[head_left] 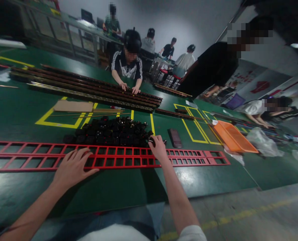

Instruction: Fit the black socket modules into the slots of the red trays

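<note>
A long red ladder-like frame (118,157) with two rows of rectangular openings lies across the green table before me. My left hand (72,164) rests on it with fingers stretched and thumb apart, holding nothing. Just behind the frame is a heap of small black block-like parts (108,132), some with shiny or red spots. At the heap's right end, my right hand (158,147) reaches over the frame, its fingers curled on a small black part (151,138). Most of that part is hidden by the fingers.
Behind the heap lie a cardboard piece (73,106), thin rods and long dark rails (93,88); a co-worker's hands (130,88) touch the rails. A dark flat object (176,138), an orange tray (235,137) and a clear plastic bag (263,142) are to the right.
</note>
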{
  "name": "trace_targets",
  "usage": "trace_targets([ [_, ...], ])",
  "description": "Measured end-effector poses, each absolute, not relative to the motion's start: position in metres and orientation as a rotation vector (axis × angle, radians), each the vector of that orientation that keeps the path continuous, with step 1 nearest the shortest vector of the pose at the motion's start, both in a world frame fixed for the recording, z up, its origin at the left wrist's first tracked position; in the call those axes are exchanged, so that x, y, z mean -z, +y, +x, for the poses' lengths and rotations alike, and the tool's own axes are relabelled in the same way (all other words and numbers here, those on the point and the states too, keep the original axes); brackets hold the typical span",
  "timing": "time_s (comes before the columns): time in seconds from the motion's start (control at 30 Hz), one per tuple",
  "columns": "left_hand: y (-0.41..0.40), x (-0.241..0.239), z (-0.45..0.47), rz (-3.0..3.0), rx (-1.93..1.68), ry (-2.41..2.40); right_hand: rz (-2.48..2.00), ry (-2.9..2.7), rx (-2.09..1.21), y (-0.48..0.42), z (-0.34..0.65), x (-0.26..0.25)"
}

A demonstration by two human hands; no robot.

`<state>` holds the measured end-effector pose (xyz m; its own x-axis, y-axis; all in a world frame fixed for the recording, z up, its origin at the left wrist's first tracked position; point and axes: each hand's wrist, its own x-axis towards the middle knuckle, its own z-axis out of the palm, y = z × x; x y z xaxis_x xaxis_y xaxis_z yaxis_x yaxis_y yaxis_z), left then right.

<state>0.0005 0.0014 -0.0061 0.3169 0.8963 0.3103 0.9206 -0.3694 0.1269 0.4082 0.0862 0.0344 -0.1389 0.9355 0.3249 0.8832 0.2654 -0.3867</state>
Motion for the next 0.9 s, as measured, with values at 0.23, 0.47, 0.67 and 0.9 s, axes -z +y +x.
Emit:
trace_targets([
  [0.23,0.002,0.013,-0.003,-2.484,0.573,-1.659,-1.405,-1.591,-0.409,0.066,0.382,-0.021],
  [0.47,-0.001,0.009,0.000,-2.475,0.588,-1.662,-1.355,-1.589,-0.447,0.059,0.369,-0.021],
  [0.67,0.000,0.006,0.001,-2.492,0.543,-1.665,-1.297,-1.666,-0.453,0.055,0.368,-0.022],
  [0.9,0.000,0.005,0.002,-2.491,0.516,-1.681,-1.305,-1.678,-0.511,0.058,0.371,-0.018],
])
